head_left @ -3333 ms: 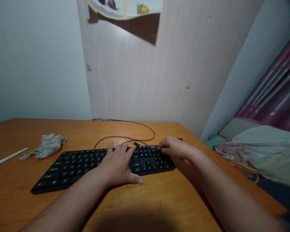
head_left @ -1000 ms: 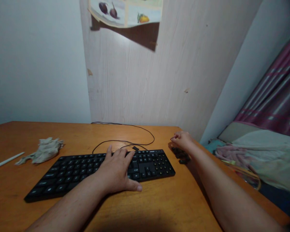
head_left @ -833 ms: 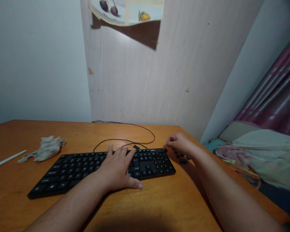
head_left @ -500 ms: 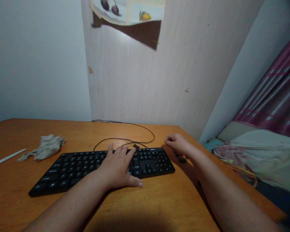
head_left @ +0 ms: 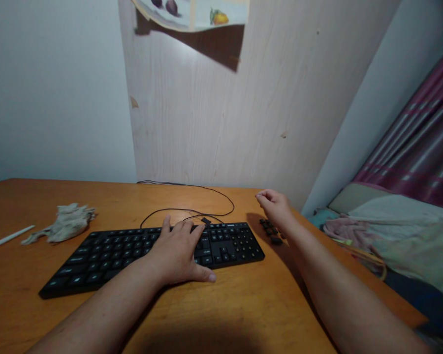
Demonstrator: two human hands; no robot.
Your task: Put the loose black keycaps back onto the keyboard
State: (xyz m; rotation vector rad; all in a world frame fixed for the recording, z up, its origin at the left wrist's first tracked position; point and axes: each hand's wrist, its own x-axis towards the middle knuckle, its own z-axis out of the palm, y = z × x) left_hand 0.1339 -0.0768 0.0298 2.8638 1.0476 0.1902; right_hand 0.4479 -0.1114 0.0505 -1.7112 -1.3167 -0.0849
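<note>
A black keyboard [head_left: 114, 253] lies on the wooden table. My left hand [head_left: 179, 250] rests flat across its right-middle part, fingers spread and thumb over the front edge. On the number pad [head_left: 245, 246], several keys lack their caps and show small light spots. Just right of the keyboard sits a small group of loose black keycaps [head_left: 269, 230]. My right hand [head_left: 275, 204] hovers above and behind these keycaps with thumb and fingers pinched together. Anything between its fingertips is too small to make out.
A crumpled greyish cloth [head_left: 68, 222] and a white stick-like pen [head_left: 9, 238] lie at the left of the table. The thin black cable [head_left: 229, 199] loops behind the keyboard. A bed with bedding [head_left: 398, 226] stands beyond the table's right edge.
My right hand has gone from the number pad to the loose keycaps, hovered near the keyboard's far right corner, and now is higher and farther back. My left hand has stayed on the keyboard.
</note>
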